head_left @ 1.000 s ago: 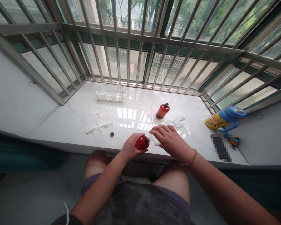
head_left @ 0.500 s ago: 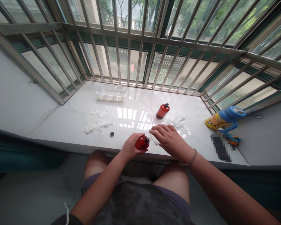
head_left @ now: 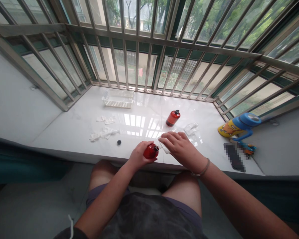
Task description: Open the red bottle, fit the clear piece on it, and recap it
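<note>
Okay, so we read the step in hand as work at the mouth of the red bottle (head_left: 149,151): our left hand (head_left: 139,155) is wrapped around its body, and our right hand (head_left: 180,146) has its fingers curled over a white piece (head_left: 166,149), just right of the black neck. The thumb's hold on that piece is mostly hidden. The two hands are near each other but apart, the bottle's mouth between them. Something clear shows at the gap; we can't tell if it's liquid or part of either item.

The next move, we judge, calls for a steady left grip and a small, careful right-hand motion, since a slip could tip or spill whatever is inside.

As for looks, the bottle is glossy, see-through red, tilted with its neck to the right, above the near edge of the white counter (head_left: 72,129). Fill level: can't tell, fingers cover too much. A loose black cap (head_left: 119,142) lies left of it, perhaps its own. Farther off and slightly right, a second red bottle (head_left: 173,118) stands with a black top on, a darker band low down. Crumpled white scraps (head_left: 104,133) lie farther left.
</note>
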{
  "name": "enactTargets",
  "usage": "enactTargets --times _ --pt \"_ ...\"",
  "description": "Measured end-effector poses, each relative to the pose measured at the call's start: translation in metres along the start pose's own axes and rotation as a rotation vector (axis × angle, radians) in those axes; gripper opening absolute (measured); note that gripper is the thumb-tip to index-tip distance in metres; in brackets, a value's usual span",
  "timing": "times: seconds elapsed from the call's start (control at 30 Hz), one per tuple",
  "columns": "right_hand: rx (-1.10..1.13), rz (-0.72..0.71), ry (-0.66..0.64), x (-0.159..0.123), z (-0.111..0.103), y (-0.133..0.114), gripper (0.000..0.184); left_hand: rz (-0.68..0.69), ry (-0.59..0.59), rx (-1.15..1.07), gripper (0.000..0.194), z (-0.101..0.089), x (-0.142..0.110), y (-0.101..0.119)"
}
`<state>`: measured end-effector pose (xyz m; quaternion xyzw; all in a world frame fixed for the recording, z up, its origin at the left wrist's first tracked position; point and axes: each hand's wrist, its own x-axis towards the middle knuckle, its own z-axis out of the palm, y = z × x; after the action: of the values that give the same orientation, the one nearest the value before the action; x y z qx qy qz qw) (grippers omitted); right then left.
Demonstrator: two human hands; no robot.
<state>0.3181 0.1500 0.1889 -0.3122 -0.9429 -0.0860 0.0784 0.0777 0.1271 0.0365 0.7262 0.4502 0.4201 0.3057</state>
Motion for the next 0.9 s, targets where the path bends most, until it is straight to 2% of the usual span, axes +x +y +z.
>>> enactTargets --times 0.9 --pt "-0.035 -0.056 0.030 0.002 -0.010 0.000 0.040 0.004 -0.001 -0.011 0.083 0.000 0.001 0.001"
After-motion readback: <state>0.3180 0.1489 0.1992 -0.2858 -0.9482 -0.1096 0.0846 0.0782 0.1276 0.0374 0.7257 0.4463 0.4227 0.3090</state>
